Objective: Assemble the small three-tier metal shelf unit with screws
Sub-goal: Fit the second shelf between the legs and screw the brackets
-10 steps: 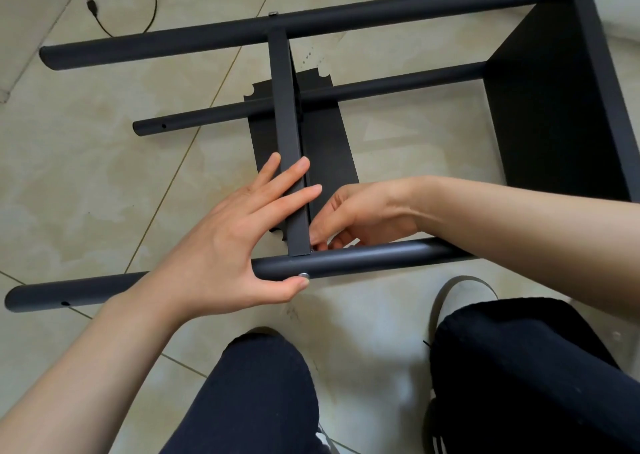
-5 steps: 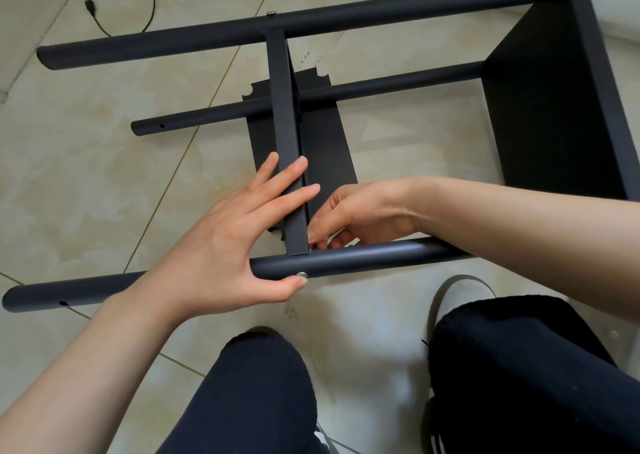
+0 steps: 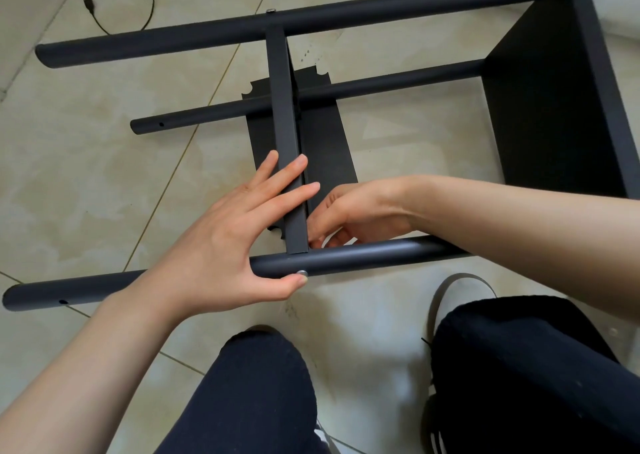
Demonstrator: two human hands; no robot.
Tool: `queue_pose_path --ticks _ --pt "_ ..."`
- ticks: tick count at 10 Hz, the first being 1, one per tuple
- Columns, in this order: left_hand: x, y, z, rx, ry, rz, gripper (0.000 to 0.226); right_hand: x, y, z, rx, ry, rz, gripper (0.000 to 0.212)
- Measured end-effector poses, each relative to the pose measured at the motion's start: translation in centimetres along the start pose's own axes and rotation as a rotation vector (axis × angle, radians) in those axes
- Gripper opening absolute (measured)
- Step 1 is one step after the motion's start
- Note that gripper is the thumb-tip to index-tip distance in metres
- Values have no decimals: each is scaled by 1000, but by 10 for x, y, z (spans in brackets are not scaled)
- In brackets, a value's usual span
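- Left hand (image 3: 221,245) at frame centre, fingers straight, presses the dark metal shelf panel (image 3: 287,141); thumb touches the silver screw head (image 3: 302,273) on the near dark round tube (image 3: 363,256).
- Right hand (image 3: 360,211), fingers curled, pinches beside the panel's lower edge; what it holds is hidden.

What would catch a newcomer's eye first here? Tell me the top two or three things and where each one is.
First, the two hands meeting at centre: the left hand has straight fingers lying across the middle shelf panel and its thumb at a silver screw head on the near post, while the right hand reaches in behind that post. Next, the dark end shelf at upper right, already joined to the posts.
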State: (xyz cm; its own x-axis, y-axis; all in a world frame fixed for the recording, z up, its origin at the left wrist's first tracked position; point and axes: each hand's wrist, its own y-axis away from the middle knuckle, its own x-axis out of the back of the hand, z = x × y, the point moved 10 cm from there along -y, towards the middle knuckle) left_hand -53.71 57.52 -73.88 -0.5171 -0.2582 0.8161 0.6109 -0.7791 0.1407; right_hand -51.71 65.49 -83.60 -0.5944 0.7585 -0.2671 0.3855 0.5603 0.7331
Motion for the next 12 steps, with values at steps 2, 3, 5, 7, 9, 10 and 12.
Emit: queue_pose_path --ticks 2,3,5,7,9,10,12 --pt "0 0 0 2 9 0 89 0 -1 0 -1 32 -7 30" --pt "0 0 -1 4 8 1 89 2 1 0 0 13 -14 15" --pt "0 0 -1 -1 10 4 89 0 -3 1 -4 50 23 16" --pt "0 0 -1 -2 10 8 89 0 0 0 22 30 -29 24" --pt "-1 0 -1 0 7 3 89 -5 0 -1 21 30 -56 14" --pt "-1 0 -1 -1 2 3 89 -1 0 -1 23 60 -38 20" --pt "0 0 -1 0 4 5 89 -7 1 -3 38 -2 -69 21"
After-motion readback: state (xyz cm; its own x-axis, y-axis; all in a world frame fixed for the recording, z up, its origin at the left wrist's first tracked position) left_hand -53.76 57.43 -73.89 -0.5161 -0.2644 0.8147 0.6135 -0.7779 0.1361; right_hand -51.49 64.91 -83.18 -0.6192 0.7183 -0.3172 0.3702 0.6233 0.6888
